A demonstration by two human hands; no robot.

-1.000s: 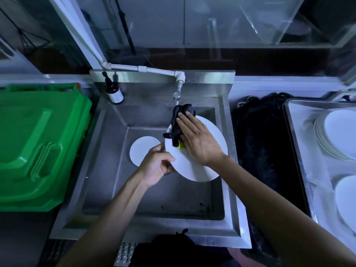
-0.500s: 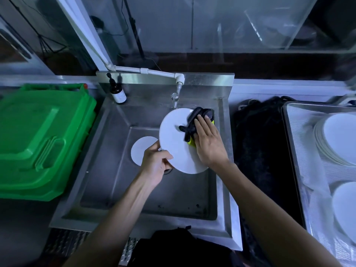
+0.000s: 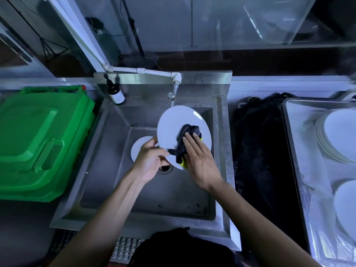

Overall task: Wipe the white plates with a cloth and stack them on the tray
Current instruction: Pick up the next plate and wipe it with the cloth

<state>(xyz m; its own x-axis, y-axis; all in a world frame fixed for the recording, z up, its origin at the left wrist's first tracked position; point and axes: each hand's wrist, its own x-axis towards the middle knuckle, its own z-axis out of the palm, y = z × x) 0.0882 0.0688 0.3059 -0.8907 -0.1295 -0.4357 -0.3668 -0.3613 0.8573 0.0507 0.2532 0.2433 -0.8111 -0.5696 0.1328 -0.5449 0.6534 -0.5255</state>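
Observation:
Over the steel sink (image 3: 107,132) a white plate (image 3: 173,126) is held tilted. My left hand (image 3: 152,158) grips its lower left rim, thumb on the face. My right hand (image 3: 200,162) lies flat with straight fingers on a dark cloth with a yellow-green part (image 3: 187,139), pressing it against the plate's lower right face. A second white plate (image 3: 139,149) lies flat on the sink floor, partly hidden behind my left hand. On the right, a metal tray (image 3: 292,151) carries a stack of white plates (image 3: 337,135) and another plate (image 3: 346,205) nearer to me.
A tap (image 3: 174,87) hangs just behind the held plate. A brown pump bottle (image 3: 115,93) stands at the sink's back left corner. A green bin lid (image 3: 38,139) fills the left side. A dark bundle (image 3: 258,151) lies between sink and tray.
My right hand with the cloth has slid from the plate's upper edge down to its lower right face. The plate has turned in my left hand.

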